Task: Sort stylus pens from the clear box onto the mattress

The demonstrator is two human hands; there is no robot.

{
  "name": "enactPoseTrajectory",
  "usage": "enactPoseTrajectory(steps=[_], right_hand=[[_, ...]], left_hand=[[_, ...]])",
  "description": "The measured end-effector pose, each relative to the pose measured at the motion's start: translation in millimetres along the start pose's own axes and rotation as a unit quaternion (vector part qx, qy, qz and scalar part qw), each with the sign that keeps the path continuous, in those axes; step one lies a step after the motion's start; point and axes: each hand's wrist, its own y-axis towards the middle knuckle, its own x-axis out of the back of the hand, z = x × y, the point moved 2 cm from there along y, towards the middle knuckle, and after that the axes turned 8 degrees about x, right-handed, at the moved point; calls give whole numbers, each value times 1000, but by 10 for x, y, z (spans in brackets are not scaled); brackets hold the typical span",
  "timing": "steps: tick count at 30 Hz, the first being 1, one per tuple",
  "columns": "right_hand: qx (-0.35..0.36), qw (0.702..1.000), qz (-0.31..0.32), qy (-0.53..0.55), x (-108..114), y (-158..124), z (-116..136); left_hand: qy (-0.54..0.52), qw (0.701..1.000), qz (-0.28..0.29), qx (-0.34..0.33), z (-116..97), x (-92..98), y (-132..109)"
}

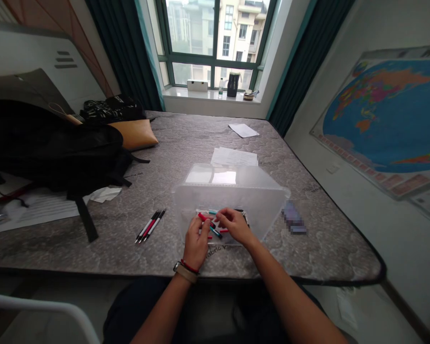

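Observation:
A clear plastic box (232, 193) rests on the grey mattress-like surface in front of me, its opening facing me. Both my hands reach into its mouth. Between the thumb and fingers of my left hand (196, 241) is a red pen (202, 217), held at a slant. My right hand (234, 225) is close beside it, thumb and fingertips drawn together near the pen's lower end; whatever they pinch is too small to make out. Below and around the hands lie a teal-and-black pen (216, 232) and several other red and teal pens, partly covered by my fingers.
Several pens (150, 226) lie side by side left of the box. A black backpack (53, 148) and a tan pouch (134, 134) are farther left. Paper sheets (234, 156) lie behind the box. A blurred purplish item (294, 217) sits to its right.

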Motion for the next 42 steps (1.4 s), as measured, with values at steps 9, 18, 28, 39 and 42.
enactPoseTrajectory(steps=[9,18,28,39,42], right_hand=[[32,982,-185,-27,275,54,63],[17,980,-196,-37,13,165,-5],[-32,905,59,-420,106,92,-361],[-69,842,81,-529,122,87,-319],[-63,826,87,-554,40,75,-361]], left_hand=[[-92,995,20,14,-4,107,-26],[-133,989,68,14,-59,92,-74],[-132,988,62,54,2,116,51],[-87,993,20,82,133,142,110],[-68,994,24,82,123,99,82]])
